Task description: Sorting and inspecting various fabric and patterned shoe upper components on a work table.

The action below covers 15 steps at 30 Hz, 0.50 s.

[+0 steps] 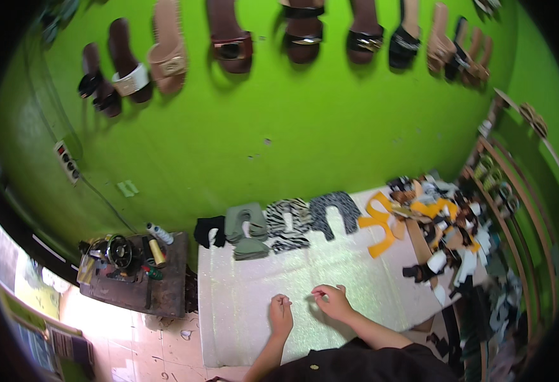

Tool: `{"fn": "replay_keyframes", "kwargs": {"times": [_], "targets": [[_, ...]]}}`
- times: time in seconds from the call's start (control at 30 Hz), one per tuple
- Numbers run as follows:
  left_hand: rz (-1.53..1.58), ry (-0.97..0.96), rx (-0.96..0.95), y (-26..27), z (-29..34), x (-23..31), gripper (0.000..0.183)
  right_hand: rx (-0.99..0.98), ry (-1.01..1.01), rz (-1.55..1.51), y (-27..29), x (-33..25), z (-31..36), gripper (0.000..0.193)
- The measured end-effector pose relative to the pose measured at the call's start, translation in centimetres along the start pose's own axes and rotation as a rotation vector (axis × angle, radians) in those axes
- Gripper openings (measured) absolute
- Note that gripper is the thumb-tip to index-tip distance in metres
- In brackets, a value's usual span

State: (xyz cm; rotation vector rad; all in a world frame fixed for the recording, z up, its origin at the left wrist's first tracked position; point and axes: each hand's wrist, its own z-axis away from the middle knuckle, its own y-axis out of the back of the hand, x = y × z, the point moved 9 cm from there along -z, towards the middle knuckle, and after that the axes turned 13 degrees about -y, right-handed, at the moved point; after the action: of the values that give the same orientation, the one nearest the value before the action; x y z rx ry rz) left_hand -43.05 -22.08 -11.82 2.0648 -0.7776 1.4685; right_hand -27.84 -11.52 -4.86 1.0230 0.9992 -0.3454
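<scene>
My left hand hovers over the middle of the white sheeted table, its fingers curled in. To its right is my right hand, with thumb and forefinger brought together in a pinch. Whatever either one holds is too small to make out. The hands are apart. Beyond them, along the far edge, lie cut U-shaped pieces: a black piece, grey-green pieces, zebra-striped pieces, a dark grey patterned piece and yellow pieces.
A heap of mixed scraps covers the table's right end. At left, a sewing machine stands on a dark wooden table with thread spools. Sandals hang on the green wall. A wooden rack is at right.
</scene>
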Motion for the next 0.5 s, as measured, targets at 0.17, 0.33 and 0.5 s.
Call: {"fn": "replay_keyframes", "kwargs": {"times": [0.17,0.33,0.5], "targets": [[0.011,-0.039,-0.068,-5.2,0.9,3.1,0.022,-0.065,0.042,0.08,4.2,2.4,3.2,0.018],[0.01,-0.052,-0.178,-12.0,1.8,5.8,0.024,0.209,0.015,0.308,13.0,7.2,6.5,0.018],[0.066,-0.047,-0.2,-19.9,3.9,7.8,0.025,0.635,-0.11,0.418,23.6,13.8,10.2,0.023]]}}
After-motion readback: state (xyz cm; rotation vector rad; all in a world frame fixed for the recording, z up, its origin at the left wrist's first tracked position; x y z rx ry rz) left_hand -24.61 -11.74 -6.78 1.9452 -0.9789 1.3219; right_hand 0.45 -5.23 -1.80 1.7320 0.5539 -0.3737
